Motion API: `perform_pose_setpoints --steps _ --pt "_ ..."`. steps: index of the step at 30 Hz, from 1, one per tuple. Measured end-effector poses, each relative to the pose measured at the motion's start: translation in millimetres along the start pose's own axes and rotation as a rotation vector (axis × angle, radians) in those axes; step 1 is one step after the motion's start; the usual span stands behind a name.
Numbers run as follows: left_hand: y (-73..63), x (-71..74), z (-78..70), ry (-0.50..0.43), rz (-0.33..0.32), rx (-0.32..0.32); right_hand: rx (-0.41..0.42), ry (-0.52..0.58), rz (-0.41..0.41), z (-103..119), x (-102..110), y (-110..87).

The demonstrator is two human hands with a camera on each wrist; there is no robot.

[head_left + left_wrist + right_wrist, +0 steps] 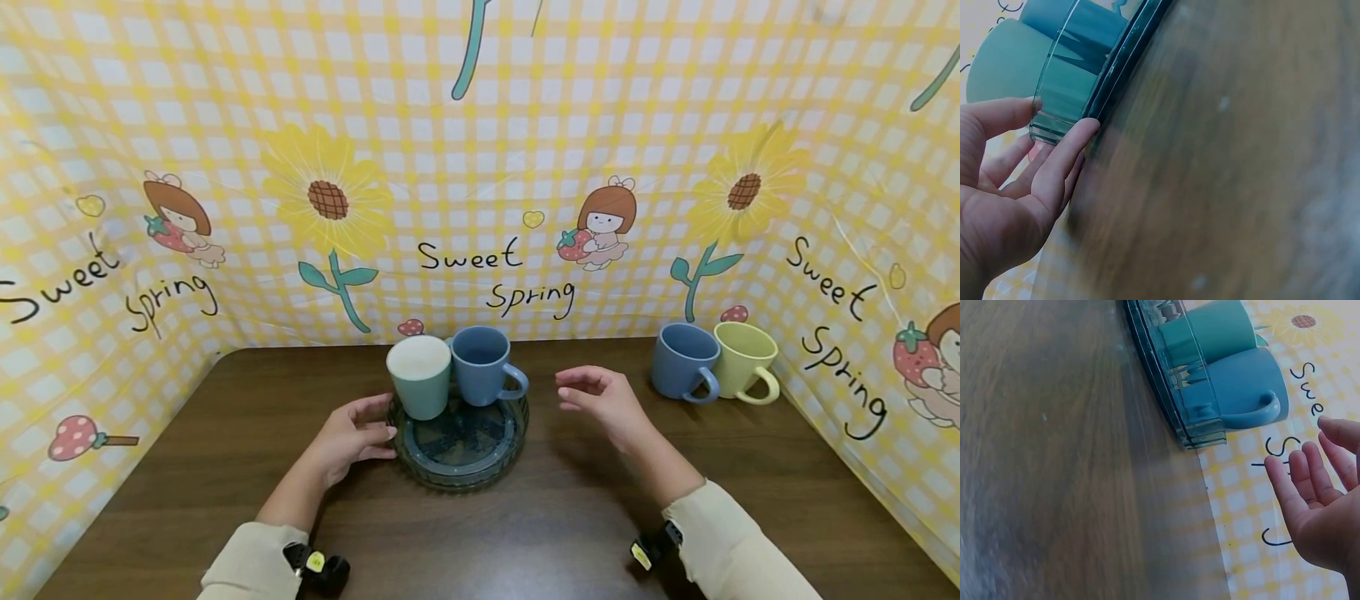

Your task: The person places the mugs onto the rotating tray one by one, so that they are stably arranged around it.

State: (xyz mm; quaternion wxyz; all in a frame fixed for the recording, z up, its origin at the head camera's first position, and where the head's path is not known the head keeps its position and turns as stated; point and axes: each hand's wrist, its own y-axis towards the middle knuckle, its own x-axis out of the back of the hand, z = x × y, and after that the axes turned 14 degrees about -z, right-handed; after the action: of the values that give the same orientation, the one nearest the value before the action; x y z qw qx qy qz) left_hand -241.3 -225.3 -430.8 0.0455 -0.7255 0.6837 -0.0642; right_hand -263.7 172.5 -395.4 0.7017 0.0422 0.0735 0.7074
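Observation:
A round clear tray (465, 467) with a ridged wall stands on the table. On its far part are a green cup (420, 387), whose top looks white, and a blue mug (480, 367) with its handle to the right. My left hand (347, 442) touches the tray's left side. In the left wrist view, one fingertip meets the rim and another lies near the tray's base. My right hand (603, 402) hovers to the right of the tray, apart from it, fingers loosely bent and holding nothing. The right wrist view shows the gap between that hand and the blue mug's handle.
Toward the back right of the brown table (480, 550) stand a second blue mug (678, 362) and a yellow-green mug (742, 354), side by side with handles to the right. A yellow checked cloth (465, 167) with printed flowers and words rises behind the table and along both sides.

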Motion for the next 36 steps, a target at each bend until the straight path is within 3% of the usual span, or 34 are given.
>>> perform_pose_setpoints --steps 13,36 --pt "-5.8 -3.7 1.6 -0.025 -0.021 -0.002 0.051 -0.13 0.015 5.2 12.9 -7.6" --pt "-16.3 -11.7 1.3 -0.035 -0.075 0.003 0.208 -0.257 -0.086 10.2 46.1 -19.4"
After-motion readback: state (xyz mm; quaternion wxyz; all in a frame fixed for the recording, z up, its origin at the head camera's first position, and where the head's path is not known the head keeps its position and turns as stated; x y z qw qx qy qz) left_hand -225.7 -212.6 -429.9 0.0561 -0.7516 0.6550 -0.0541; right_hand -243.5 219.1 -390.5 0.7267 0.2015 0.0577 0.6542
